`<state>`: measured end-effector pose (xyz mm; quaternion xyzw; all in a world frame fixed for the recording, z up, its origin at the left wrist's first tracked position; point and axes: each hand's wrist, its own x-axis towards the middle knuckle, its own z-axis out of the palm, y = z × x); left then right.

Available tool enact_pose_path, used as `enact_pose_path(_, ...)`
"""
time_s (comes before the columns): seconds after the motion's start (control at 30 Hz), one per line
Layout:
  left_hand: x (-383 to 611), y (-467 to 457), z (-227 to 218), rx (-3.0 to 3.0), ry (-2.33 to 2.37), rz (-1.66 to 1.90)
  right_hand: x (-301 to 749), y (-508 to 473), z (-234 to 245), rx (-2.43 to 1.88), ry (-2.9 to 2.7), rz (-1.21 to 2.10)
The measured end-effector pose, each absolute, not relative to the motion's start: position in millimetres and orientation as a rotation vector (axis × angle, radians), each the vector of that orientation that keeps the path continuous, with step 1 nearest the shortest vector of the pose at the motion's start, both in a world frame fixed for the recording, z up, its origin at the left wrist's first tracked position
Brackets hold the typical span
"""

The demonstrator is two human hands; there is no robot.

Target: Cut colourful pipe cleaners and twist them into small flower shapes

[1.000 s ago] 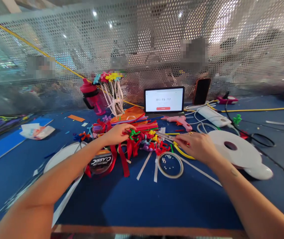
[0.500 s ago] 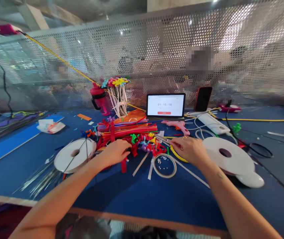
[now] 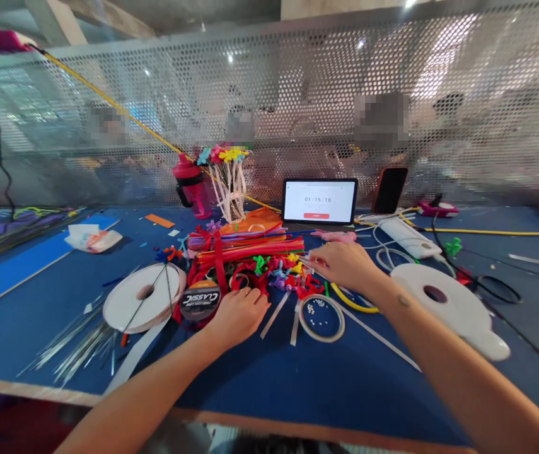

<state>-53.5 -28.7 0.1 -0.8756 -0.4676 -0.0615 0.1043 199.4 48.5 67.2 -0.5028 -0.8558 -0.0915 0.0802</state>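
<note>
My left hand (image 3: 238, 312) lies palm down, fingers pressed together and curled onto loops of red ribbon (image 3: 219, 268), right beside a black spool (image 3: 200, 298). My right hand (image 3: 345, 265) reaches over a heap of small coloured pipe-cleaner shapes (image 3: 281, 271). Its fingers are closed round thin silvery scissors (image 3: 306, 258), whose blades point left. A bundle of red and coloured sticks (image 3: 250, 246) lies behind the heap. A yellow loop (image 3: 352, 304) lies on the blue table (image 3: 297, 372) under my right wrist.
A tape ring (image 3: 321, 317) with beads inside lies near the front. White rolls (image 3: 146, 296) (image 3: 439, 296) flank the pile. Behind stand a tablet (image 3: 319, 200), phone (image 3: 389, 189), pink bottle (image 3: 192, 186), flower bunch (image 3: 229, 176), pink glue gun (image 3: 338, 236) and power strip (image 3: 408, 236). Thin wires (image 3: 80, 343) lie front left.
My left hand has drawn back from the coloured shapes to the red ribbon beside the spool. My right hand has moved forward and left over the heap. The view has tilted up.
</note>
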Motion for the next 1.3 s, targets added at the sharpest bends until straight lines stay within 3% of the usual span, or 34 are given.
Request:
enact_pose_path(0.17, -59.5, -34.6, -5.3, -2.597, -1.375, -0.201, 187.0, 89.5, 79.5, -1.521, -2.546, -0.312)
enact_pose_path(0.47, -54.0, -32.8, -11.7, -2.645, -1.338, -0.207, 150.1, 132.8, 57.2, -1.349, -2.596, -0.25)
enact_pose_path(0.77, -24.1, -2.8, 41.7, -2.562, -1.658, -0.151, 106.3, 152.5, 37.7, -1.188, -2.726, -0.269)
enact_pose_path(1.0, -40.3, 61.0, -5.7, -2.221, -2.098, -0.191, 113.7, 161.4, 25.1, -1.202, -2.752, -0.163)
enact_pose_path(1.3, -58.0, 65.6, -16.7, -2.329, -2.055, -0.152, 140.5, 173.6, 27.7, -1.183, -2.602, -0.161)
